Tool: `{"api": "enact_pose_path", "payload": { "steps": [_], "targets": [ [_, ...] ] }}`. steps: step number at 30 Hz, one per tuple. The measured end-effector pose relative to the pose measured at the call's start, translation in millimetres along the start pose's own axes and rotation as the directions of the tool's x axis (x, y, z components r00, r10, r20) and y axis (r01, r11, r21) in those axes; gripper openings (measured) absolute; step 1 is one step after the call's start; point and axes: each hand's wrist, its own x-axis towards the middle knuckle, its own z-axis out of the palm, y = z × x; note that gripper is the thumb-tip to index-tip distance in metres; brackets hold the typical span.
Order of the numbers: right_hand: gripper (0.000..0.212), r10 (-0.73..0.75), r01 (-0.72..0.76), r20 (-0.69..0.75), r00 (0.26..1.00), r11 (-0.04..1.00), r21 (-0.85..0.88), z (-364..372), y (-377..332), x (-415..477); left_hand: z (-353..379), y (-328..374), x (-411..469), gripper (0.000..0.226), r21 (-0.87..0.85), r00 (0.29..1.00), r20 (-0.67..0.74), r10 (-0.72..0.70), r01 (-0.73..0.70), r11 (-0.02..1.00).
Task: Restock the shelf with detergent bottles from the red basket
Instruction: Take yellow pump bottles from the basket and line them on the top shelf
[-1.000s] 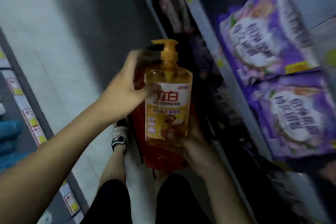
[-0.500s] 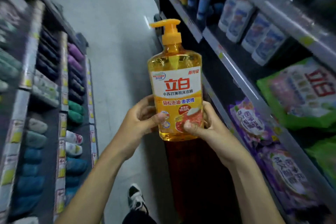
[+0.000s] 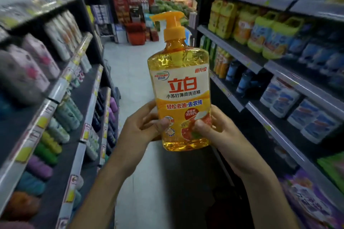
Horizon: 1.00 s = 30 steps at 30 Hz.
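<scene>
The clear plastic pump bottle of amber-yellow detergent (image 3: pixel 179 87) with its orange pump head and a white-and-orange label is held upright in mid-air over the aisle, right in the middle of the view. Both hands clamp its lower part: the left hand (image 3: pixel 141 126) wraps the left edge with the thumb pressed on the label, and the right hand (image 3: pixel 216 130) does the same on the right edge. To the right, a dark metal shelf unit (image 3: pixel 232 46) carries yellow jugs and blue-and-white refill pouches; the left shelves (image 3: pixel 87 98) hold rows of soft coloured rolls. Far down, the pale floor (image 3: pixel 134 72) reaches red displays.
</scene>
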Motion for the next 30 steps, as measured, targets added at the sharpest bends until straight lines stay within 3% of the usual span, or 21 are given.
{"api": "enact_pose_path", "payload": {
  "steps": [10,16,23,30],
  "targets": [
    [0.042,-0.121,0.121,0.015,0.993,0.993,0.016,45,-30,78,-71,31,48,0.049,0.045,0.995,0.019,0.096,-0.097,0.994],
    [0.063,-0.161,0.166,-0.069,0.985,0.983,0.077,48,-26,147,-97,29,117,0.057,0.107,0.994,0.022,0.11,-0.112,0.988],
    [0.049,-0.216,0.229,-0.101,0.971,0.964,0.137,6,-10,258,-102,25,234,0.058,0.201,0.987,0.054,0.149,-0.157,0.967],
    [0.061,-0.246,0.253,-0.082,0.966,0.963,0.096,-48,-3,375,-94,18,361,0.062,0.236,0.99,0.016,0.142,-0.142,0.961]
  ]
}}
